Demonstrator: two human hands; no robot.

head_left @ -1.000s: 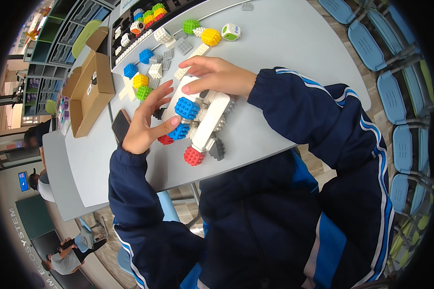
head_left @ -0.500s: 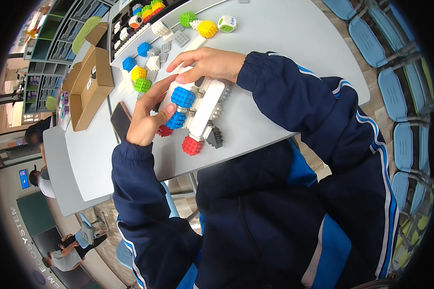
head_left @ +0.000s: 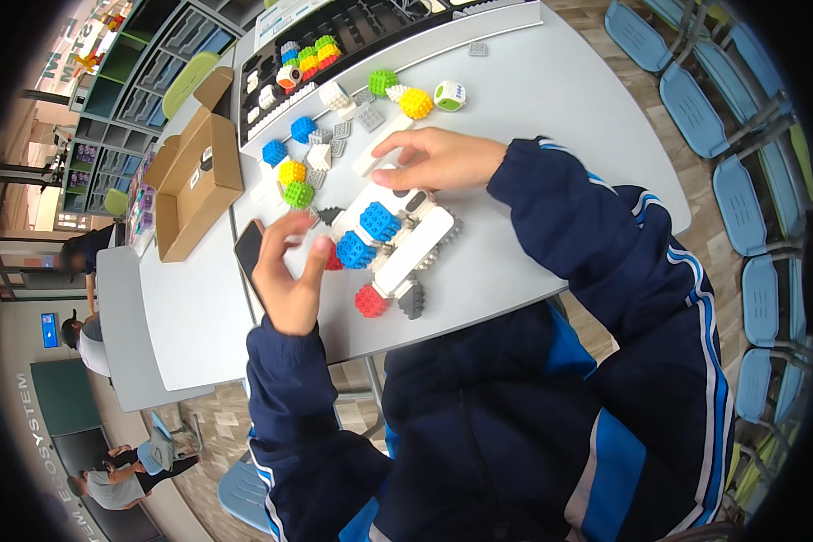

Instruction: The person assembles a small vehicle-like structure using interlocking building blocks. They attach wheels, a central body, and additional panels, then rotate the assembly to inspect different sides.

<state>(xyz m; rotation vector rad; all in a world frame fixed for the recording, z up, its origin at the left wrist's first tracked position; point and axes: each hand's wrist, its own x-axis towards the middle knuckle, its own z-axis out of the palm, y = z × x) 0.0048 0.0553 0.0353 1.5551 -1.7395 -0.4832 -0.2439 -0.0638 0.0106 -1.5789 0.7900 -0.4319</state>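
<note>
A toy model built of blocks (head_left: 415, 253) stands on the table in front of me. It has a long white bar, two blue studded blocks (head_left: 369, 237) on its left part, and a red block (head_left: 370, 301) and a dark grey block (head_left: 412, 301) at its near end. My left hand (head_left: 291, 275) is just left of the model, fingers spread and holding nothing. Over the model's far end reaches my right hand (head_left: 438, 159), its fingers apart and its thumb at the white part there. Whether that thumb presses on it is hard to tell.
Loose studded blocks, such as a yellow one (head_left: 415, 103) and a green one (head_left: 298, 194), lie beyond the model. A black tray of parts (head_left: 352, 74) sits at the back. At left are a cardboard box (head_left: 199, 194) and a phone (head_left: 249, 251). Blue chairs (head_left: 719, 181) line the right.
My left hand has come off the blue blocks and opened to the left of the model. My right hand stays near the far end. The whole view has shifted a little.
</note>
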